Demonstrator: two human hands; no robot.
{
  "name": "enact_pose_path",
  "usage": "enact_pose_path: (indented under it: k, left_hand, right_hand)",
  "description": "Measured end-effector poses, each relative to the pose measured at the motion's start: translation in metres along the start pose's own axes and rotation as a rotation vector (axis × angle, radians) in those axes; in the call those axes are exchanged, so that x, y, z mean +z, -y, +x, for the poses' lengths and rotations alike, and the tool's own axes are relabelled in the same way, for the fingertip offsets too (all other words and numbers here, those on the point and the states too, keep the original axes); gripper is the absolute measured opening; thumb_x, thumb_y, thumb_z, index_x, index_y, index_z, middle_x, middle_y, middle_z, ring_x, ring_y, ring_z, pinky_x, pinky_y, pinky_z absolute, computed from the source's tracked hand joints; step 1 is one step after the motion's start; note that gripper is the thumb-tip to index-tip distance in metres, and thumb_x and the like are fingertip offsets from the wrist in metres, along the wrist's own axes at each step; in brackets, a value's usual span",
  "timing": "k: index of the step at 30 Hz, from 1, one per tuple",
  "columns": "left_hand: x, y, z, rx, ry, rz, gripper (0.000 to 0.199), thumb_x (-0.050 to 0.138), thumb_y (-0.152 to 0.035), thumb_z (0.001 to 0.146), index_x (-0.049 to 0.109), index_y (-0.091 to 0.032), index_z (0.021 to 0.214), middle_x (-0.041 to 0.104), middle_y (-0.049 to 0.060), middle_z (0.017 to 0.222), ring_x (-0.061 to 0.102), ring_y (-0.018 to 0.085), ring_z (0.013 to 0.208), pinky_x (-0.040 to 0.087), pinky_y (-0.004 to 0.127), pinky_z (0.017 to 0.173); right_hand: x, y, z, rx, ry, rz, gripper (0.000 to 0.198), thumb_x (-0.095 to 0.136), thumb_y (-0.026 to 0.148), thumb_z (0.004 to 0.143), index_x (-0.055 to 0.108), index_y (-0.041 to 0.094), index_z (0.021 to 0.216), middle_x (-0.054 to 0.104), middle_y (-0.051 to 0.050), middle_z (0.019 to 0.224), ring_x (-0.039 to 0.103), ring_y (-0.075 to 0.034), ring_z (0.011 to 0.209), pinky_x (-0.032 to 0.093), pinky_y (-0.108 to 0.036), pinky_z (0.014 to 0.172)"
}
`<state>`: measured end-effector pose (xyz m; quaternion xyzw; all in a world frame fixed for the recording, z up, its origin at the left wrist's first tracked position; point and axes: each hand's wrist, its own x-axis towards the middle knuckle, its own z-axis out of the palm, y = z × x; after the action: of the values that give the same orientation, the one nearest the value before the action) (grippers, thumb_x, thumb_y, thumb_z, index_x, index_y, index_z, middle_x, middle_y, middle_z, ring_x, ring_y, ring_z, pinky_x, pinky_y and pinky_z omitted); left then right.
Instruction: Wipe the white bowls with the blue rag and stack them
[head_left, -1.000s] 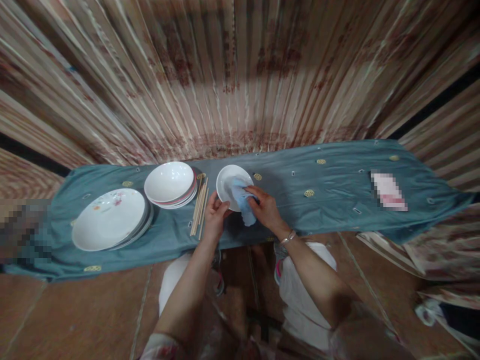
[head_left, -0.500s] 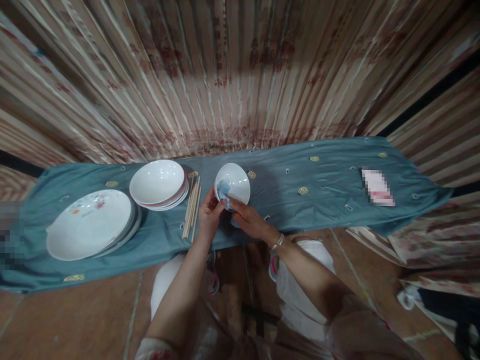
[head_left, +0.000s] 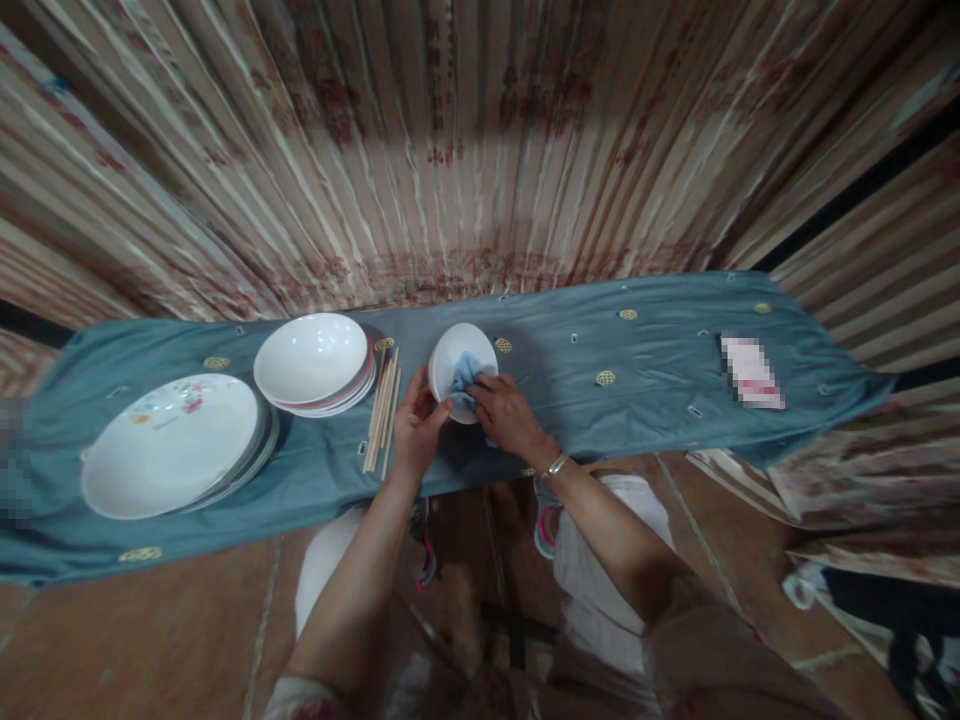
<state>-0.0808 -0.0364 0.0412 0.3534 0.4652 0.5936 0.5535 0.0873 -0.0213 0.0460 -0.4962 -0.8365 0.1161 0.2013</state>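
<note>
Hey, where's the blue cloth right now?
In the head view, just left of centre, the cloth is mostly inside the small bowl, with the right hand on it.

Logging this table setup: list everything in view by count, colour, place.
Small bowl: one, white, in left hand
Cloth: one, blue, inside small bowl
Chopsticks: several, pale, left of small bowl
Bowl stack: one, white with red, left of chopsticks
Plate stack: one, white, flowered, far left
Pixelated item: one, pinkish, right end
Tablecloth: one, teal, under chopsticks
Curtains: count unclear, beige, behind
Bars: three, dark, sides
Floor: one, brown, below
Unclear items: several, mixed, lower right
Bracelet: one, silver, right wrist
Trousers: pair, pale, below
Footwear: two, part pink, below
Left hand: one, bare, on small bowl
Right hand: one, bare, on cloth
</note>
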Motion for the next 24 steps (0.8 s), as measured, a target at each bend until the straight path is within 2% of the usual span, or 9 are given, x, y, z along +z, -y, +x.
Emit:
enact_pose_path:
  k: [5, 13, 19, 24]
  left_hand:
    - [0.003, -0.001, -0.003, -0.013, 0.022, 0.008, 0.097, 0.089, -0.036, 0.063, 0.05, -0.023, 0.15, 0.077, 0.01, 0.112, 0.073, 0.027, 0.101, 0.061, 0.031, 0.073]
    - [0.007, 0.0, -0.004, -0.031, 0.055, -0.012, 0.091, 0.088, -0.032, 0.064, 0.052, -0.023, 0.147, 0.077, 0.008, 0.109, 0.071, 0.025, 0.099, 0.062, 0.032, 0.075]
    - [0.013, -0.001, -0.007, -0.105, 0.041, -0.085, 0.086, 0.089, -0.031, 0.061, 0.058, -0.025, 0.141, 0.078, 0.004, 0.1, 0.072, 0.022, 0.088, 0.063, 0.036, 0.076]
    - [0.016, -0.001, -0.007, -0.136, 0.055, -0.122, 0.082, 0.089, -0.03, 0.061, 0.061, -0.028, 0.138, 0.079, 0.003, 0.1, 0.073, 0.021, 0.087, 0.064, 0.036, 0.079]
  right_hand:
    - [0.003, -0.005, 0.011, 0.064, -0.042, -0.092, 0.032, 0.048, 0.008, 0.093, 0.072, 0.01, 0.115, 0.065, -0.021, 0.127, 0.055, -0.03, 0.125, 0.041, -0.044, 0.111]
    - [0.007, -0.012, 0.018, 0.145, -0.123, -0.078, 0.036, 0.044, 0.007, 0.093, 0.069, 0.01, 0.119, 0.061, -0.021, 0.133, 0.056, -0.03, 0.121, 0.043, -0.046, 0.112]
    - [0.013, -0.024, 0.025, 0.185, -0.249, 0.093, 0.047, 0.042, 0.007, 0.091, 0.06, 0.005, 0.135, 0.053, -0.025, 0.145, 0.05, -0.033, 0.136, 0.038, -0.051, 0.12]
    - [0.022, -0.031, 0.034, 0.191, -0.326, 0.259, 0.053, 0.045, 0.019, 0.095, 0.048, 0.008, 0.147, 0.04, -0.025, 0.158, 0.037, -0.034, 0.151, 0.03, -0.055, 0.127]
